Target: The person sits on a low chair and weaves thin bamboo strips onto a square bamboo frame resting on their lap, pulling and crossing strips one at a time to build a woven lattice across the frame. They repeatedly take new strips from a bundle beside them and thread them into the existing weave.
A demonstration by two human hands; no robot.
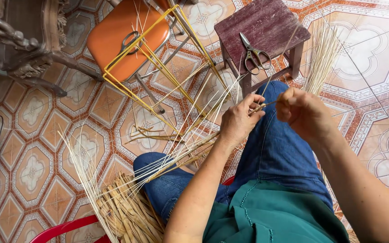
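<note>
While a thin reed strip [266, 104] stretches between them above the lap, the left hand [241, 119] pinches one end and the right hand [300, 110] closes on the other; scissors [253, 54] lie on a wooden stool [266, 22] nearby.

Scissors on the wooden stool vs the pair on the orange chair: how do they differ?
The scissors on the wooden stool lie in plain view on the dark stool top, blades toward the far side, handles toward the person. The scissors on the orange chair are partly hidden behind the yellow wire frame, so only their looped handles show clearly. Both look like metal pairs, and neither hand touches them.
</note>
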